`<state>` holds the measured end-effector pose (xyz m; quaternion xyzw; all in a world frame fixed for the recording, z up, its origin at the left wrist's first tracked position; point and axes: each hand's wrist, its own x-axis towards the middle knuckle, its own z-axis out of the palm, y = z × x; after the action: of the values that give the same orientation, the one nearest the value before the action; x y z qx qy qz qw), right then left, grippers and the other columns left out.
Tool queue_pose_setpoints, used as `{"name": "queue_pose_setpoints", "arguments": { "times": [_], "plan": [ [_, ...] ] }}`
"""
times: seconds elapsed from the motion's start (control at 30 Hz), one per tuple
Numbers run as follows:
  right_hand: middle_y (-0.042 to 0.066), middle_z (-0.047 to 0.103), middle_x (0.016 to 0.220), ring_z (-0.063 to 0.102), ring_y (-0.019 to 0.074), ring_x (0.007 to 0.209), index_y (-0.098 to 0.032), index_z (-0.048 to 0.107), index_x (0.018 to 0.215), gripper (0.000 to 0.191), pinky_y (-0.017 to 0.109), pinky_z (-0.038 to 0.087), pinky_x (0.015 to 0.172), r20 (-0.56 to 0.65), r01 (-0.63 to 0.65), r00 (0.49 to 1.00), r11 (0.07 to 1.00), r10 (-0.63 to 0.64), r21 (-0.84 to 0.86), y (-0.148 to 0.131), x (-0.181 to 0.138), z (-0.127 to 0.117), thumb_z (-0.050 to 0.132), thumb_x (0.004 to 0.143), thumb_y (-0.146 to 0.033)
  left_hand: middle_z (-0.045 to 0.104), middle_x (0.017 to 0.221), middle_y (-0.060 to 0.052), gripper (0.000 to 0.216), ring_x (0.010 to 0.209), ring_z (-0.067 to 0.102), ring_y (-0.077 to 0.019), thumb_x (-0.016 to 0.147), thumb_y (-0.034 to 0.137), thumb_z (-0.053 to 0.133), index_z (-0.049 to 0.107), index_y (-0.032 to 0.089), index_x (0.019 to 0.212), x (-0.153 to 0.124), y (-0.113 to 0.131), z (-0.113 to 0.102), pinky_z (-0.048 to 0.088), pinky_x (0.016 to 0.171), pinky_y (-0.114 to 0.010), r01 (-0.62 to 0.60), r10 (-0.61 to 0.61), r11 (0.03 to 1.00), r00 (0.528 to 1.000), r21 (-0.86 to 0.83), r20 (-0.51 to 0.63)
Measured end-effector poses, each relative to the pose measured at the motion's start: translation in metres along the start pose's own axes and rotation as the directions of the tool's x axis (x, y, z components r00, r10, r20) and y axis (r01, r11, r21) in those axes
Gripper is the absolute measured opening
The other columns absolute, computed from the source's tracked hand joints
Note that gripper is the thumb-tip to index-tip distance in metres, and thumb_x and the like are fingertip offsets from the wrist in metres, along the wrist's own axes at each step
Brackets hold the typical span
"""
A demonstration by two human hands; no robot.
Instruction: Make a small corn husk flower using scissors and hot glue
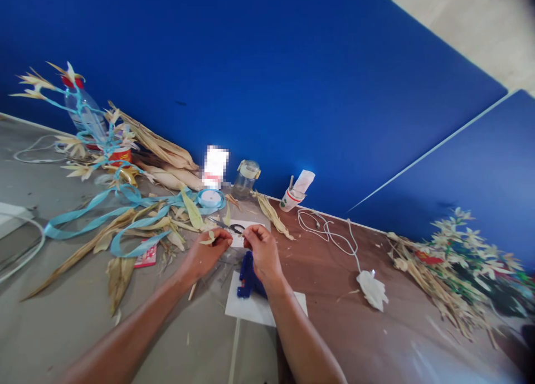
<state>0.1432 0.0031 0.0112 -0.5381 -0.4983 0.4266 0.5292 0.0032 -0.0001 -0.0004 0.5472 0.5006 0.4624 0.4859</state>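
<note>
My left hand (208,254) is closed in a pinch, and a small pale piece of corn husk (208,238) shows at its fingers. Close beside it, my right hand (263,251) has thumb and fingertips pressed together; whatever is between them is too small to make out. Just beyond both hands lie scissors (237,228) with dark handles, on white paper (261,226). A blue glue gun (247,278) rests on another white sheet (234,306), partly hidden by my right hand and forearm.
Light blue ribbon (90,219), its roll (210,199) and dry husks (117,228) cover the left side. Along the blue partition (267,83) stand a lit phone (215,166), a glass jar (246,180) and a paper cup (290,199). A white cable (349,244) and husk flowers (468,250) lie right.
</note>
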Motion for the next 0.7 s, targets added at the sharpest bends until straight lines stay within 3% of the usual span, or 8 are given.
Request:
{"name": "queue_pose_setpoints", "arguments": {
  "times": [0.13,0.33,0.4,0.53,0.7],
  "plan": [
    [-0.003,0.054,0.061,0.048,0.0112,0.059,-0.017,0.06,0.066,0.011,0.023,0.038,0.06,-0.029,0.077,0.997,0.997,-0.077,-0.011,0.0,-0.008,0.01,0.058,0.071,-0.027,0.056,0.058,0.001,0.017,0.057,0.047,-0.0123,0.068,0.031,0.058,0.065,0.015,0.068,0.0,-0.001,0.0,0.035,0.054,-0.024,-0.011,0.011,1.0,0.998,0.0,0.055],
    [0.001,0.059,0.071,0.053,0.0147,0.072,-0.018,0.063,0.064,0.012,0.026,0.04,0.068,0.038,0.223,0.975,0.971,-0.22,-0.088,-0.006,-0.016,0.015,0.058,0.072,-0.025,0.058,0.059,0.001,0.02,0.056,0.048,-0.0121,0.069,0.033,0.058,0.065,0.014,0.068,0.001,-0.004,-0.003,0.035,0.056,-0.025,0.013,-0.013,1.0,1.0,-0.001,0.024],
    [0.0,0.058,0.07,0.052,0.0145,0.072,-0.018,0.064,0.061,0.012,0.025,0.039,0.069,0.033,0.164,0.986,0.984,-0.162,-0.063,-0.004,-0.014,0.015,0.06,0.07,-0.026,0.058,0.059,0.001,0.021,0.056,0.047,-0.012,0.069,0.034,0.058,0.065,0.014,0.069,0.001,-0.005,-0.003,0.034,0.055,-0.025,0.013,-0.013,1.0,1.0,0.01,0.029],
    [-0.003,0.055,0.059,0.046,0.0117,0.061,-0.017,0.065,0.062,0.013,0.024,0.036,0.062,0.058,-0.07,0.996,0.996,0.067,0.049,0.003,-0.009,0.013,0.065,0.065,-0.03,0.054,0.056,0.002,0.02,0.054,0.044,-0.0112,0.068,0.033,0.056,0.064,0.014,0.067,0.0,-0.003,-0.001,0.033,0.053,-0.024,0.015,-0.016,1.0,0.999,0.022,0.034],
    [-0.004,0.055,0.054,0.043,0.0101,0.055,-0.017,0.067,0.062,0.013,0.024,0.033,0.058,0.078,-0.137,0.988,0.988,0.132,0.074,0.007,-0.006,0.01,0.068,0.061,-0.03,0.05,0.052,0.003,0.021,0.051,0.04,-0.0102,0.066,0.034,0.055,0.061,0.014,0.062,-0.001,0.0,0.001,0.029,0.049,-0.024,0.018,-0.02,0.997,1.0,0.072,0.016]
  ]
}}
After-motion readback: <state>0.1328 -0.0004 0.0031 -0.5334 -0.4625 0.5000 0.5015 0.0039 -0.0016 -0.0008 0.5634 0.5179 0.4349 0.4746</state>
